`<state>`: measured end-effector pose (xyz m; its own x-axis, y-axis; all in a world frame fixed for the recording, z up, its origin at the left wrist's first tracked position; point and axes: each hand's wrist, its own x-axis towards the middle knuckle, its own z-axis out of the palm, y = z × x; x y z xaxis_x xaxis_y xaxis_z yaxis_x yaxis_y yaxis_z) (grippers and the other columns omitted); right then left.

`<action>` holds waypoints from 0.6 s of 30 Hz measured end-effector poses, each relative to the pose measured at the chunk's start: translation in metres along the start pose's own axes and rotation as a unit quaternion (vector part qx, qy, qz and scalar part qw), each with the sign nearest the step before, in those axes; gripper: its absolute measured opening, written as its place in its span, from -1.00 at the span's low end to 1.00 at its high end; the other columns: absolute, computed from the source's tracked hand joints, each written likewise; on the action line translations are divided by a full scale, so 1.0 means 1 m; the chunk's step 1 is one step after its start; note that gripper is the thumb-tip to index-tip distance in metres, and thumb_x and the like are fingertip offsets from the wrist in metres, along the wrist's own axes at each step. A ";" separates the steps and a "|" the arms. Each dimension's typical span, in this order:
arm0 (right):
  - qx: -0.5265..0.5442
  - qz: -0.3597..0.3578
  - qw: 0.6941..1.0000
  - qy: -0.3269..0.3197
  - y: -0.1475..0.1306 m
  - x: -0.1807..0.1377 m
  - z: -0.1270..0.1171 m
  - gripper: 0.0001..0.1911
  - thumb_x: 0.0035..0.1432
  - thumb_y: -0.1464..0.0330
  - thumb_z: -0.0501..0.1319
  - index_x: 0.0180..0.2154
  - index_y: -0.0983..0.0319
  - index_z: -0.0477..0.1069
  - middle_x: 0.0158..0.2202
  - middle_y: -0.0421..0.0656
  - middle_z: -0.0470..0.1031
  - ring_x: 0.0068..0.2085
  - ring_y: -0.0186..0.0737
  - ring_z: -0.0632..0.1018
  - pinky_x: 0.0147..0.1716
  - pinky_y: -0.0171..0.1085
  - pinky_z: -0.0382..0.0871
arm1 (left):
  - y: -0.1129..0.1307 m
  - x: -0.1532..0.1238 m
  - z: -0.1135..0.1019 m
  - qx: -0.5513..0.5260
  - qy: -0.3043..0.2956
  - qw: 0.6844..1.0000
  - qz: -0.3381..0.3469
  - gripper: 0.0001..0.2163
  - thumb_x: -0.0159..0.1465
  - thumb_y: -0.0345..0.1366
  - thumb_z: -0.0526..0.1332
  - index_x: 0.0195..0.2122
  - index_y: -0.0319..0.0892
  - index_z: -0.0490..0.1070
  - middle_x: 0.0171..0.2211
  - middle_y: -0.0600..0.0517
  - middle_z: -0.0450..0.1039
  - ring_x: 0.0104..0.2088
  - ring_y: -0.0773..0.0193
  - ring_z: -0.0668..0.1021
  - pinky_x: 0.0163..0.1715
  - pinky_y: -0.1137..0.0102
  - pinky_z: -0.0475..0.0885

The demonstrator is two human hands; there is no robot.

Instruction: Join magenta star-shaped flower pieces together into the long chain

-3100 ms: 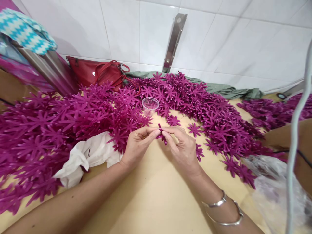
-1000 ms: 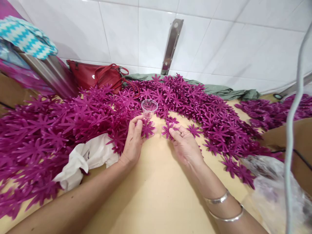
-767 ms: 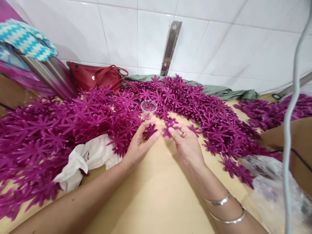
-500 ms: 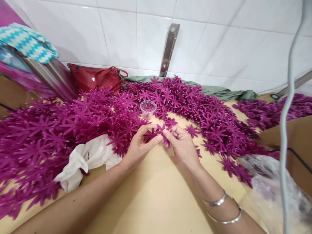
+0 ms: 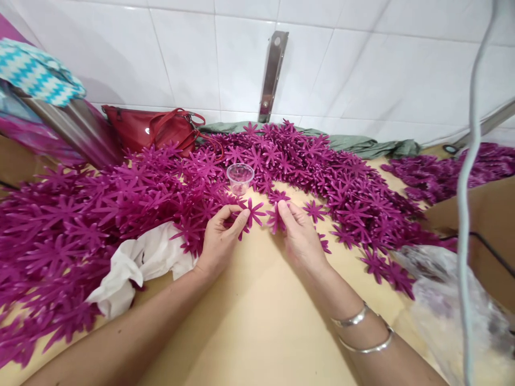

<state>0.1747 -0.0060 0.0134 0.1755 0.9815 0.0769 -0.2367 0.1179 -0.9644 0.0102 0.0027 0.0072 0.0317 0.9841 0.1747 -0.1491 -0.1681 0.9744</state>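
Between thumb and fingers, my left hand pinches a purple artificial flower piece with long narrow petals. My right hand pinches a second purple flower piece, a small gap away from the first. Both are held just above the table. Behind the hands, a clear plastic cup stands by a big heap of the same flower pieces. A few loose pieces, such as one flower piece, lie beside my right hand. Whether the cup holds anything is hard to make out.
Left of my forearm lies a crumpled white cloth. A red handbag sits against the tiled wall. At the right are a clear plastic bag, a cardboard box and a hanging pale cable.
My hands have moved apart. The flower pieces that were together at the fingertips are now separate, one in each hand. The view has shifted slightly.
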 end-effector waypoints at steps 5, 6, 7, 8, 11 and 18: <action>0.009 0.001 0.998 -0.062 0.000 -0.004 0.005 -0.64 0.14 0.01 0.43 -0.21 0.12 0.52 -0.30 -0.25 0.56 -0.27 -0.26 0.54 -0.17 -0.25 0.46 | 0.000 0.000 0.000 0.029 -0.015 0.999 0.004 -0.76 0.26 -0.12 0.39 -0.36 -0.17 0.45 -0.51 0.13 0.38 -0.53 0.41 0.37 -0.54 0.50 0.28; -0.010 0.002 0.997 -0.080 -0.001 -0.005 0.006 -0.65 0.10 0.07 0.47 -0.19 0.12 0.52 -0.29 -0.25 0.57 -0.26 -0.26 0.55 -0.15 -0.24 0.47 | -0.001 0.001 0.000 0.036 -0.021 0.999 0.008 -0.76 0.26 -0.13 0.39 -0.36 -0.17 0.44 -0.50 0.12 0.39 -0.51 0.40 0.37 -0.53 0.50 0.29; -0.030 -0.001 0.995 -0.094 -0.002 -0.006 0.008 -0.65 0.07 0.12 0.50 -0.19 0.12 0.52 -0.29 -0.25 0.58 -0.25 -0.25 0.56 -0.14 -0.23 0.47 | -0.002 0.001 -0.001 0.043 -0.025 0.999 0.013 -0.76 0.25 -0.13 0.40 -0.37 -0.17 0.43 -0.48 0.11 0.40 -0.49 0.40 0.38 -0.52 0.50 0.29; -0.047 -0.007 0.994 -0.103 -0.003 -0.007 0.008 -0.67 0.07 0.15 0.50 -0.20 0.14 0.53 -0.28 -0.24 0.59 -0.25 -0.25 0.57 -0.14 -0.22 0.47 | -0.002 0.001 -0.001 0.048 -0.027 0.998 0.018 -0.76 0.25 -0.14 0.40 -0.37 -0.17 0.43 -0.47 0.11 0.41 -0.48 0.39 0.39 -0.51 0.50 0.29; -0.067 -0.024 0.992 -0.103 -0.001 -0.008 0.009 -0.78 0.15 0.17 0.44 -0.28 0.16 0.54 -0.30 -0.21 0.58 -0.25 -0.23 0.56 -0.12 -0.21 0.46 | -0.003 0.002 -0.001 0.053 -0.028 0.998 0.026 -0.76 0.26 -0.14 0.40 -0.37 -0.17 0.43 -0.43 0.10 0.44 -0.44 0.39 0.42 -0.46 0.50 0.32; -0.050 -0.016 0.993 -0.102 0.011 -0.006 0.005 -0.71 0.24 0.09 0.35 -0.35 0.15 0.46 -0.36 -0.25 0.48 -0.29 -0.25 0.46 -0.18 -0.25 0.39 | 0.003 -0.001 0.001 0.033 -0.057 0.998 0.005 -0.74 0.28 -0.11 0.40 -0.36 -0.16 0.42 -0.46 0.12 0.46 -0.47 0.39 0.47 -0.45 0.49 0.36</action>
<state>0.1662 -0.0095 0.0034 -0.0186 0.9889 0.1473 -0.1371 0.1434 -0.9801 0.0105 0.0012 0.0100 0.1440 0.9701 0.1952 -0.0845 -0.1845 0.9792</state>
